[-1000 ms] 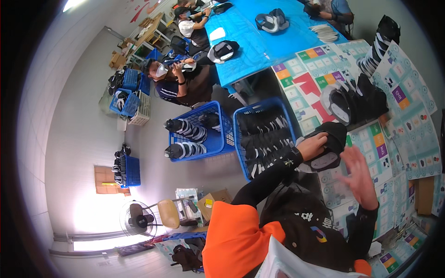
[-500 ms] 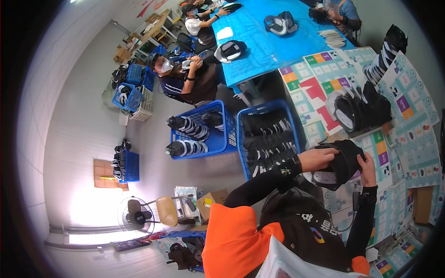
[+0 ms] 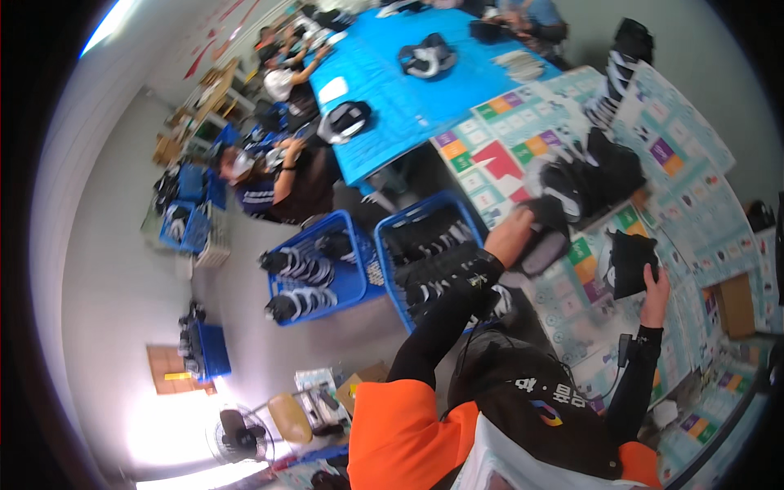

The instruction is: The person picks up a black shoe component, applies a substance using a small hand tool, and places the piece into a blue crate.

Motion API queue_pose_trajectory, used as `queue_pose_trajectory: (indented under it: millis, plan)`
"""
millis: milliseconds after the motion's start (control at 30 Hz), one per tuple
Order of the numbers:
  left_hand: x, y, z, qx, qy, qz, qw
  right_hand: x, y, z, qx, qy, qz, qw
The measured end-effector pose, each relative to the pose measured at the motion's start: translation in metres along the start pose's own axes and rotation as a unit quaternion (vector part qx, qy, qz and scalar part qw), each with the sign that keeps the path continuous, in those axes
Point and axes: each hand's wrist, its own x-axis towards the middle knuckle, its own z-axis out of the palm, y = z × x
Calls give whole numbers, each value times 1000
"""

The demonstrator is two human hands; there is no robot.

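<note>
My left hand (image 3: 508,236) grips a black shoe with a grey sole (image 3: 545,238) at the near edge of the table. My right hand (image 3: 656,286) holds a second black shoe (image 3: 630,260) flat against the table's patterned cover (image 3: 690,204). Both forearms wear black sleeves. Just beyond the two shoes stands a pile of black shoes (image 3: 596,175) on the same cover.
A blue crate (image 3: 390,245) packed with black shoes stands on the floor by my left arm, a second blue crate (image 3: 351,282) beside it. People sit at a blue table (image 3: 408,98) bearing more shoes. A brown box (image 3: 735,304) is at the right; a fan (image 3: 237,433) stands lower left.
The two hands held one dark bundle together half a second ago. Now they are apart, each with its own shoe, the left one moved up toward the pile.
</note>
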Motion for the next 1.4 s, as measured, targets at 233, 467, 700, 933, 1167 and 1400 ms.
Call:
queue_pose_trajectory:
  millis: [233, 467, 700, 933, 1167, 1400]
  plan:
    - [77, -27, 65, -10, 62, 31, 998, -39, -36, 2, 27, 62, -18, 998]
    - [15, 70, 88, -170, -159, 129, 964, -72, -25, -25, 26, 4, 29, 999]
    - [-23, 140, 48, -121, -181, 239, 946, -94, -13, -14, 66, -139, 90, 984]
    - [-49, 138, 56, -120, -162, 176, 964, -105, 17, -8, 23, -107, -28, 994]
    - [-103, 132, 34, -55, -108, 49, 991, -117, 41, -77, 104, 10, 106, 989]
    - [-157, 121, 33, -14, -83, -45, 995, -99, 66, -191, -17, 352, -21, 936]
